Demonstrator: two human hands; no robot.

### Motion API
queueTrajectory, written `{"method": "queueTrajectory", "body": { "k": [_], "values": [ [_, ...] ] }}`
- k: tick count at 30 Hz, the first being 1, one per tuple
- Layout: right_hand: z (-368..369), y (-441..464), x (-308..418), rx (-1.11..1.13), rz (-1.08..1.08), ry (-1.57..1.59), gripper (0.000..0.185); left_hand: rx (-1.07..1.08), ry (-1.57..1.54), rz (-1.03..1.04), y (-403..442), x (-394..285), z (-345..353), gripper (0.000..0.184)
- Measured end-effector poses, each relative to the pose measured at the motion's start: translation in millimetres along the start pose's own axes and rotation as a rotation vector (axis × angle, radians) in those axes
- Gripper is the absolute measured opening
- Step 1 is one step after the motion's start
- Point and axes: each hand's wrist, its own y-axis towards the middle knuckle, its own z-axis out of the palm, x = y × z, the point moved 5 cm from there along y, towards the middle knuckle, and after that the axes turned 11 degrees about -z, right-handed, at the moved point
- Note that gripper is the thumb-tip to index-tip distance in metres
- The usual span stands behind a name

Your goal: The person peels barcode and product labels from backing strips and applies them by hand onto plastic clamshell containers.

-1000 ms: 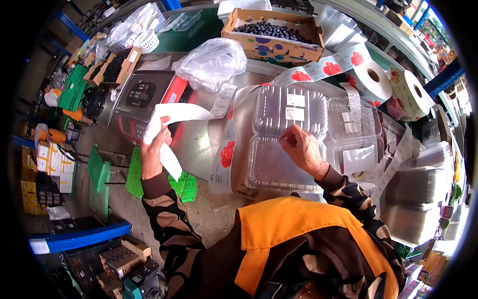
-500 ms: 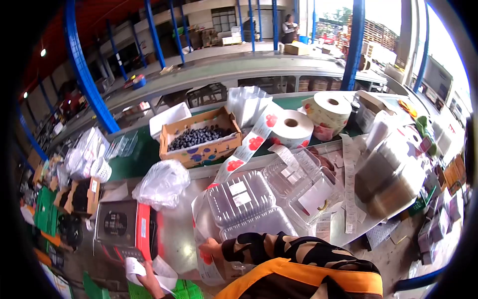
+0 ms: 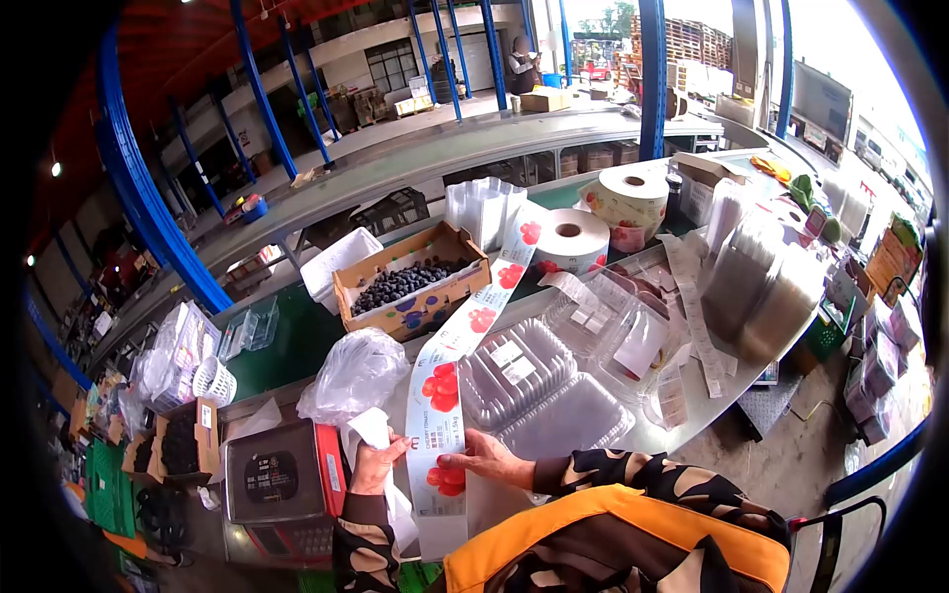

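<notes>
A strip of fruit labels (image 3: 435,395), printed with red fruit on white, runs down from the white label roll (image 3: 569,233) to my hands. My right hand (image 3: 494,461) pinches the right edge of this strip, thumb on its face. On the strip's other side, my left hand (image 3: 376,467) is closed on a curling white paper strip (image 3: 400,519), fingertips touching the label edge. Just right of the labels lies an open clear plastic clamshell box (image 3: 519,366), a white sticker on one half. Another clear clamshell (image 3: 633,336) with papers on it sits beyond.
A cardboard box (image 3: 415,314) of dark berries stands at the back, beside a crumpled plastic bag (image 3: 358,376). At the left is a red and black scale (image 3: 282,484). Stacked clear containers (image 3: 761,287) stand at the right. A person (image 3: 524,67) stands far off.
My left hand has risen from low at the left to the label strip, bringing the white paper. My right hand has moved to the strip's right edge. The view has shifted.
</notes>
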Motion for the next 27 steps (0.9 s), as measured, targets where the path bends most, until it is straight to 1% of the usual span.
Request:
{"method": "queueTrajectory", "body": {
  "k": [1,2,3,4,5,7,8,11,12,15,16,19,20,23,26,27],
  "values": [
    [-12,-3,6,-0.239,-0.109,-0.136,0.056,0.054,-0.003,-0.036,9,0,2,0.021],
    [-23,-8,22,-0.355,-0.342,-0.302,0.062,0.032,-0.012,-0.051,12,-1,3,0.022],
    [-37,-17,58,-0.469,-0.580,-0.474,0.068,0.011,-0.026,-0.060,14,-2,12,0.023],
    [-38,-22,84,-0.402,-0.700,-0.632,0.064,0.048,0.014,-0.051,15,-5,21,0.023],
    [-34,-19,98,-0.257,-0.747,-0.738,0.062,0.028,0.051,-0.075,11,-11,34,0.021],
    [-23,-9,91,-0.059,-0.667,-0.857,0.061,0.135,0.002,-0.092,11,-12,50,0.018],
    [-23,-4,80,-0.099,-0.710,-0.866,0.048,0.121,-0.002,-0.059,13,-11,53,0.016],
    [-32,-1,78,-0.127,-0.769,-0.863,0.031,0.139,0.047,-0.048,12,-14,55,0.016],
    [-33,-2,82,-0.131,-0.834,-0.832,0.022,0.144,0.007,-0.090,11,-12,54,0.017],
    [-31,-7,87,-0.096,-0.912,-0.866,0.020,0.055,-0.083,-0.154,3,-8,54,0.018],
    [-30,-8,88,-0.072,-0.924,-0.878,0.017,0.034,-0.085,-0.165,3,-4,51,0.020],
    [-23,-9,84,-0.063,-1.019,-0.863,0.017,-0.065,-0.100,-0.242,-3,1,45,0.023],
    [-23,-9,85,-0.047,-1.022,-0.844,0.014,-0.095,-0.078,-0.266,-5,-1,47,0.024],
    [-28,-15,101,-0.014,-1.075,-0.824,0.013,-0.024,-0.143,-0.263,-10,-4,47,0.026],
    [-34,-26,124,0.091,-1.142,-0.649,0.012,-0.147,0.058,-0.076,-7,-3,36,0.028],
    [-41,-28,128,0.101,-1.144,-0.630,0.012,-0.145,0.094,0.046,10,23,12,0.030]
  ]
}}
